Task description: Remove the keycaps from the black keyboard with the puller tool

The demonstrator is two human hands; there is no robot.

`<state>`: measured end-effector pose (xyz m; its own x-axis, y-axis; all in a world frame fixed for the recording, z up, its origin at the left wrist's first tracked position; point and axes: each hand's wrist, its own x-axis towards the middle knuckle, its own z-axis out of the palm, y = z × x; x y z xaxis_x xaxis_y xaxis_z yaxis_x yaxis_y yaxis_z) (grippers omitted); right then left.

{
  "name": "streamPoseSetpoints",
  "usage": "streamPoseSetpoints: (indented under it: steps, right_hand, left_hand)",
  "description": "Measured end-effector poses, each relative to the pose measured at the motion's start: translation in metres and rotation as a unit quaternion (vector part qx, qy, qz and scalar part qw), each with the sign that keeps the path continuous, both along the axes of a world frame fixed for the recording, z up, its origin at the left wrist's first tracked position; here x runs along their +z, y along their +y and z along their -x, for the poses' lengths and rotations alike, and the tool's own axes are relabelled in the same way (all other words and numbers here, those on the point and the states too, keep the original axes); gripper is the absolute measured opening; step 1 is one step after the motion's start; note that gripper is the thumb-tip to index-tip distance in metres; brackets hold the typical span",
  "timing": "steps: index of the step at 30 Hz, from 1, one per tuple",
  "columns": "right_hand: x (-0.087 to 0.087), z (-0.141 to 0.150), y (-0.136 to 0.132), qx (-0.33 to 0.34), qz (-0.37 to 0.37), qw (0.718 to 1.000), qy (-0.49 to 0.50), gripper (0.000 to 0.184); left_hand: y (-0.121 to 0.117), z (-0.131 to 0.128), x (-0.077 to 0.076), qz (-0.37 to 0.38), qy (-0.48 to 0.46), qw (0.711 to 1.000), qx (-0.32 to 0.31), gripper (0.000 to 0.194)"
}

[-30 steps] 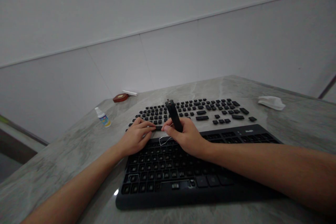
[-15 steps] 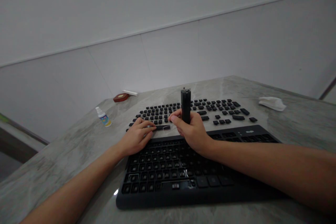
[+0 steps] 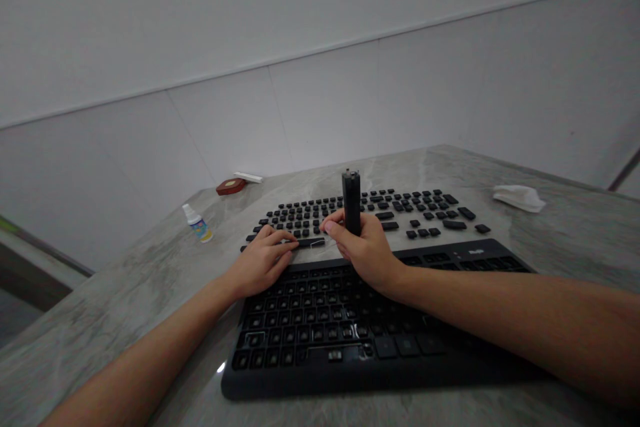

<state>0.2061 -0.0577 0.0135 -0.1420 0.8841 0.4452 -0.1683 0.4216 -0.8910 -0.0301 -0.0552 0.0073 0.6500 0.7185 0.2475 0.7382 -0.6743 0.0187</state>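
A long black spacebar keycap [image 3: 312, 242] lies on the table behind the keyboard, a thin metal wire showing near its right end. The fingers of my left hand [image 3: 267, 259] are closed on it and hold it down, covering its middle. My right hand [image 3: 367, 248] grips a thick black block-shaped tool [image 3: 351, 200] upright, with small prongs at its top. The tool's lower end is hidden by my fingers, close to the keycap's right end. Below both hands sits a black keyboard [image 3: 310, 373], most of its keycaps off and the switch sockets bare.
Rows of loose black keycaps [image 3: 306, 215] are spread behind my hands, with larger ones [image 3: 454, 225] at the right. A small spray bottle [image 3: 200, 225] stands on the left. Farther back are a red-brown box [image 3: 230, 187] and a white strip [image 3: 249, 177]. A crumpled white tissue [image 3: 519, 197] lies right.
The tool in my right hand has shifted slightly left and tilted a little. My left hand stays on the spacebar keycap, almost unmoved.
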Motion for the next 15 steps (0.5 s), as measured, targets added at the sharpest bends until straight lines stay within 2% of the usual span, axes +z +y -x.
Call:
streamPoseSetpoints:
  steps: [10,15]
  right_hand:
    - [0.0008,0.0004,-0.0019,0.006,0.011,1.000,-0.001,0.021]
    - [0.0041,0.0016,-0.0024,0.011,0.031,0.999,0.022,0.023]
  left_hand:
    - [0.0016,-0.0017,0.0016,-0.008,0.003,1.000,0.000,0.033]
    - [0.0030,0.0011,-0.0047,-0.018,-0.009,1.000,0.003,0.032]
